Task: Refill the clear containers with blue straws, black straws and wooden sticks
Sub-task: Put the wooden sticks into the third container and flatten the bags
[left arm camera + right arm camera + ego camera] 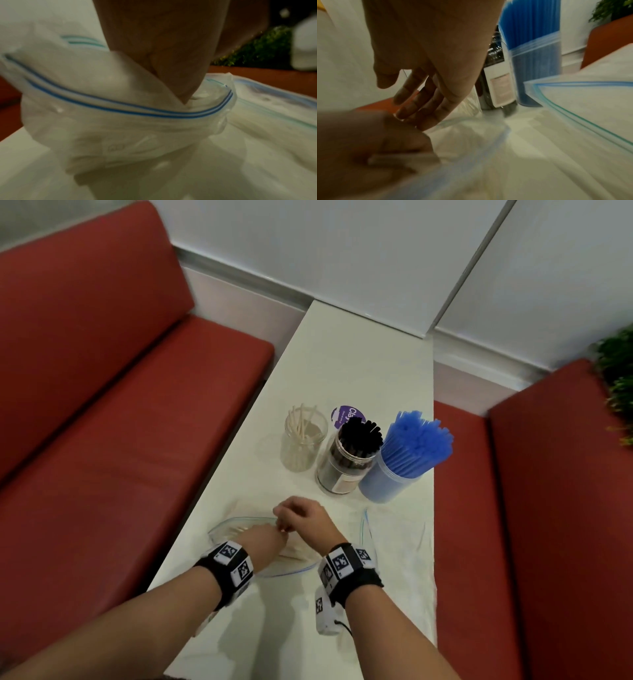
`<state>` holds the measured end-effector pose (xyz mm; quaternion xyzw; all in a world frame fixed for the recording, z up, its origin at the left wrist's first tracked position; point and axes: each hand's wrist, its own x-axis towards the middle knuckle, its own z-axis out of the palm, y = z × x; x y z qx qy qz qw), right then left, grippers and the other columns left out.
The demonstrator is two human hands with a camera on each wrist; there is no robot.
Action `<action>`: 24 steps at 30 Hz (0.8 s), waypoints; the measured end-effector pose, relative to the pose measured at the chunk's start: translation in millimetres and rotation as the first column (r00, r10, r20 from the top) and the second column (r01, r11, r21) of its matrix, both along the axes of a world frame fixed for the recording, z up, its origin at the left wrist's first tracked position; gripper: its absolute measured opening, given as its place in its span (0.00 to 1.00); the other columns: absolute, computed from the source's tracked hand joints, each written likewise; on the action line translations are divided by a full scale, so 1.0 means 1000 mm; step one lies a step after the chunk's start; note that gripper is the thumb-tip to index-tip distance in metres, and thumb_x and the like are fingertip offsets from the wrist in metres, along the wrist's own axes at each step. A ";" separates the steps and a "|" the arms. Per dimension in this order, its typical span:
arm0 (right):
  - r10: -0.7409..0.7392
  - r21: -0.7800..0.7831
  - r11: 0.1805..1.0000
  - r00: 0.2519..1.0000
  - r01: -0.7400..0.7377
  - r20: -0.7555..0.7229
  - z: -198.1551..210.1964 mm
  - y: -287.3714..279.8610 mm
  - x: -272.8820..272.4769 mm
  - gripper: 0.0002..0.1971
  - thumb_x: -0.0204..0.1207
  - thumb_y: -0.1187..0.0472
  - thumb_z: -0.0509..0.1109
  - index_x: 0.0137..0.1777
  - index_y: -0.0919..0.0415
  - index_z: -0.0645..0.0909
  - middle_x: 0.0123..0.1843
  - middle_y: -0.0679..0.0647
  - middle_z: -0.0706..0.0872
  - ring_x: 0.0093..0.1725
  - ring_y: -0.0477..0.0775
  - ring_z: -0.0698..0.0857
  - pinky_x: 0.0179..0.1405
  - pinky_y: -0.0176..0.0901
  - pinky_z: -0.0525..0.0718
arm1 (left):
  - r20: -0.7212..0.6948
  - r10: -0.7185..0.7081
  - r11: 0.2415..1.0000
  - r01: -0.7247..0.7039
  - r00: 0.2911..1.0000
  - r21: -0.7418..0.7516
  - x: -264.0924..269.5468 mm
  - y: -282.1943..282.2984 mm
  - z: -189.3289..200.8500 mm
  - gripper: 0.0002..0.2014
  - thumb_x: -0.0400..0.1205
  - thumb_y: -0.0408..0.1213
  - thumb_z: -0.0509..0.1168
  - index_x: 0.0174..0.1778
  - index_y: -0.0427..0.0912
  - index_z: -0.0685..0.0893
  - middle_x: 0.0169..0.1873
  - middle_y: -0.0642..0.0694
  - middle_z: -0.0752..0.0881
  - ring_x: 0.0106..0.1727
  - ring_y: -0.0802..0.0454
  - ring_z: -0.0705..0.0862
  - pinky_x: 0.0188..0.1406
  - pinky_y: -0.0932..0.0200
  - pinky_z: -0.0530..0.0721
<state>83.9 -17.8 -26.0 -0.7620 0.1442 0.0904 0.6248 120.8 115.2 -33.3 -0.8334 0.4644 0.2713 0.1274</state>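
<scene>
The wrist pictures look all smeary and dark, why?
Left wrist view: dim, with the clear zip-top plastic bag blurred close up. Right wrist view: the left hand is a soft smear. Head view: brighter, though the green plant streaks at the edge.

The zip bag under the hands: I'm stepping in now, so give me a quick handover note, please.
Left hand: in the mouth of the zip bag of wooden sticks, fingers hidden, grip unclear.
Right hand: fingers straight over the bag opening, holding nothing.
Behind the bag on the table stand three containers: the stick jar on the left, sparsely filled; the black straw jar in the middle, full; the blue straw container on the right, packed.
An empty zip bag lies to the right.
Done: blue and black straws look refilled.
Left: probably move the sticks from the bag into the stick jar.
</scene>
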 end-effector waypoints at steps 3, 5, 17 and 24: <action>0.025 -0.055 0.998 0.999 -0.027 -0.041 -0.014 -0.005 -0.017 0.12 0.80 0.49 0.75 0.48 0.57 0.91 0.43 0.48 0.93 0.45 0.45 0.88 0.53 0.45 0.85 | -0.078 0.039 0.999 -0.038 0.996 0.011 0.006 -0.002 0.009 0.15 0.87 0.29 0.54 0.68 0.34 0.78 0.64 0.37 0.83 0.64 0.39 0.83 0.64 0.48 0.80; 0.045 -0.070 0.996 0.997 -0.050 -0.065 -0.016 -0.010 -0.022 0.13 0.81 0.47 0.74 0.51 0.56 0.91 0.49 0.49 0.94 0.54 0.48 0.90 0.61 0.48 0.85 | -0.118 0.079 0.997 -0.081 0.990 -0.011 0.010 -0.002 0.016 0.13 0.87 0.31 0.56 0.64 0.33 0.81 0.62 0.37 0.83 0.62 0.39 0.83 0.63 0.50 0.79; 0.052 -0.180 0.980 0.978 -0.089 -0.200 -0.006 -0.025 -0.037 0.10 0.72 0.72 0.78 0.52 0.62 0.88 0.42 0.52 0.88 0.45 0.50 0.84 0.49 0.40 0.80 | -0.153 0.254 0.923 -0.287 0.955 -0.257 0.012 0.018 0.019 0.11 0.88 0.37 0.54 0.64 0.42 0.75 0.56 0.42 0.85 0.55 0.42 0.84 0.53 0.50 0.78; -0.325 0.362 0.853 0.925 0.376 -0.196 0.017 -0.021 -0.036 0.10 0.87 0.63 0.66 0.59 0.67 0.86 0.45 0.62 0.89 0.47 0.60 0.91 0.49 0.47 0.90 | -0.819 0.278 0.253 -0.861 0.501 -0.441 0.026 -0.002 0.075 0.25 0.72 0.65 0.71 0.24 0.48 0.79 0.20 0.49 0.76 0.24 0.51 0.74 0.32 0.58 0.74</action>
